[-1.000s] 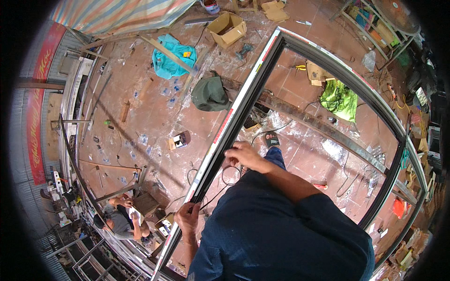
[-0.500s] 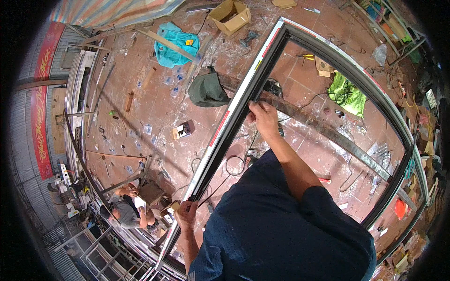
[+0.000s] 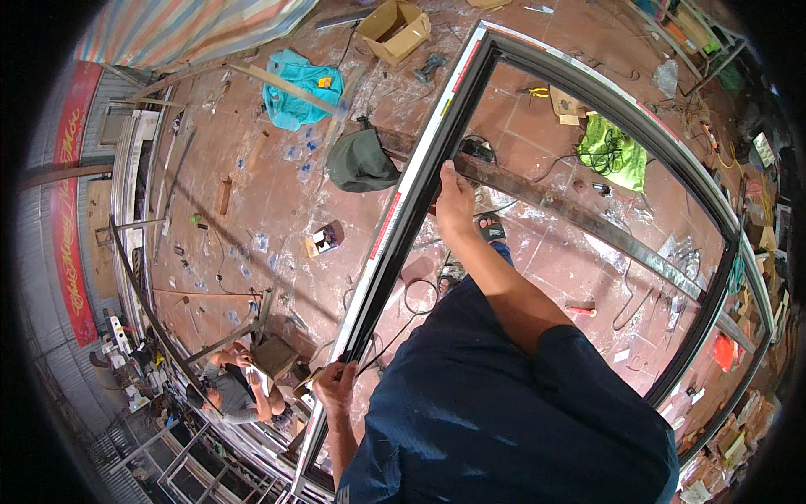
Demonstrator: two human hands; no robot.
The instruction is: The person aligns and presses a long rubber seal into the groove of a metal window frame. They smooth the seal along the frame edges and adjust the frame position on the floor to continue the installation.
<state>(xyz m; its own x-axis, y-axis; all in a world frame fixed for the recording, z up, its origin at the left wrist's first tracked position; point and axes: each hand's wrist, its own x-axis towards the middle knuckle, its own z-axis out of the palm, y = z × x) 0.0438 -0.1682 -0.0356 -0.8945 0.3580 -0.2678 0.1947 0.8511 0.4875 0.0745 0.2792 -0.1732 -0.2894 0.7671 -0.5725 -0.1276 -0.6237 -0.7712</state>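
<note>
Both hands gripped the dark door frame's left rail. The right hand had slid farther up the rail since a second earlier, fingers closed over its edge; the left hand stayed clenched low, near a thin black cord. The frame stood over the tiled floor, a dark bag just beside it.

We see a black frame with a white strip marked in red. At twelve o'clock of it lies a brown cardboard box; at ten o'clock, a turquoise cloth and a dark green bag. At two o'clock, a neon green cloth. The floor is reddish-brown tile.
</note>
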